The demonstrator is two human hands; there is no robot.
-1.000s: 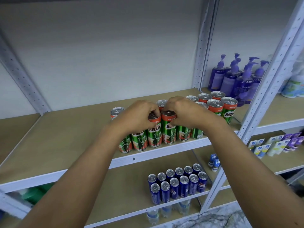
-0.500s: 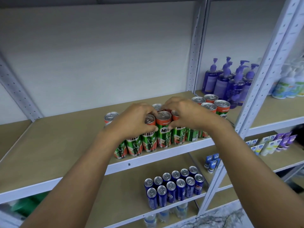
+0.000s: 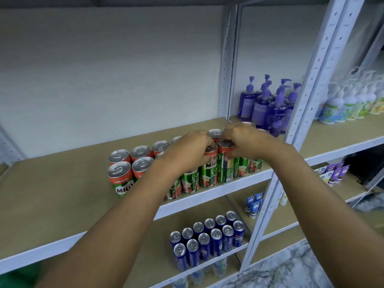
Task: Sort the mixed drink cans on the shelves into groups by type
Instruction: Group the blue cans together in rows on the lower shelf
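On the tan upper shelf board point(image 3: 52, 196), green-and-red Milo drink cans with silver tops point(image 3: 120, 175) stand in two rows along the front edge; six lids show left of the arms, the rest being partly hidden. The left hand point(image 3: 187, 151) grasps one front-row can by its rim, and the right hand point(image 3: 242, 140) grasps the neighbouring can. Below, twelve slim blue cans point(image 3: 204, 240) stand in two rows, and six purple pump bottles point(image 3: 268, 104) stand far right.

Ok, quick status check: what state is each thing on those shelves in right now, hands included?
Left hand: gripping the top of a Milo can.
Right hand: gripping the top of the neighbouring Milo can.
Milo cans: upright, sealed, grouped along the shelf front.
Blue cans: upright, sealed, two rows on the lower shelf.
Purple pump bottles: upright, clustered.
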